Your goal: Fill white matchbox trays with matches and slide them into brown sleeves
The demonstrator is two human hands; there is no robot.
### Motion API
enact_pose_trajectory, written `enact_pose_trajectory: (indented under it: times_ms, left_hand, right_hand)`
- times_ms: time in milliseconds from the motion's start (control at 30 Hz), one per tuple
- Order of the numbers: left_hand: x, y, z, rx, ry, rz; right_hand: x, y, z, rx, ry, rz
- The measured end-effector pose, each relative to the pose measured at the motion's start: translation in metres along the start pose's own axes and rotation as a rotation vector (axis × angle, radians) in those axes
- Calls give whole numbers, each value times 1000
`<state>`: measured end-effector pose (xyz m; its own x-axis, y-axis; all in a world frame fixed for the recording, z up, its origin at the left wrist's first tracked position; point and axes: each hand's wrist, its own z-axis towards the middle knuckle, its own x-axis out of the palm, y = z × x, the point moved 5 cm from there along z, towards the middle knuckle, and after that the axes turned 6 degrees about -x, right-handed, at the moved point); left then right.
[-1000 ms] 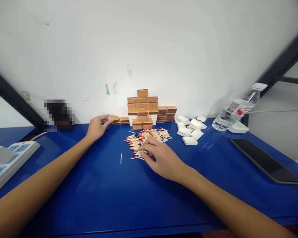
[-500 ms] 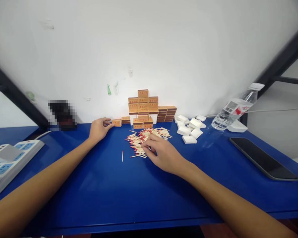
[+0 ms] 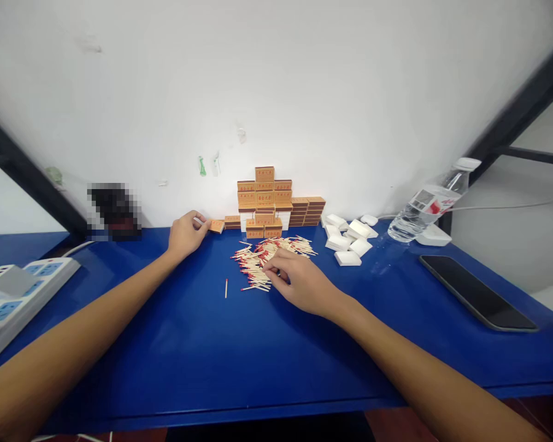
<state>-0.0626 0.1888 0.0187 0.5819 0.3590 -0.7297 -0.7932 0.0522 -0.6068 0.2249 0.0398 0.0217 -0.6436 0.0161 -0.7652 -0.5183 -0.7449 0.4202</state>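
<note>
My left hand [image 3: 187, 234] is at the back of the table, its fingers closed on the near end of a matchbox [image 3: 217, 226], which is turned at a slant. Another small stack of matchboxes [image 3: 233, 222] lies just right of it. Over the right part of a heap of red-tipped matches [image 3: 253, 267] is my right hand [image 3: 295, 276], thumb and fingers pinched together; whatever is between them is too small to make out. One loose match [image 3: 226, 288] lies apart at the left. Behind the heap stands a stepped structure of matchboxes [image 3: 264, 197] against the wall.
Piled matchboxes [image 3: 307, 212] adjoin the structure on the right. White inner trays [image 3: 349, 258] are scattered beside them. Farther right are a tilted water bottle [image 3: 412, 212] and a phone [image 3: 477, 291]. A power strip [image 3: 50, 276] lies at the left.
The matchbox at my left hand has turned to a slant, and that hand has shifted slightly. My right hand stays over the matches. The whole view has moved a little.
</note>
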Motion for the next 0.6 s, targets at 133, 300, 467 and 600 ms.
enact_pose_trajectory:
  times_ms: [133,300,467,600]
  left_hand:
    - [7,2,6,-79,38,-96]
    - [11,6,4,-118,67,-195]
    - [16,0,0,-81,95,-266]
    - [21,-15,-3,-29,150,-315]
  right_hand:
    - [0,-1,0,-5,-3,9]
    - [0,0,0,-15,1,24]
    - [0,-2,0,-15,10,24]
    - [-1,-3,1,-11,-4,23]
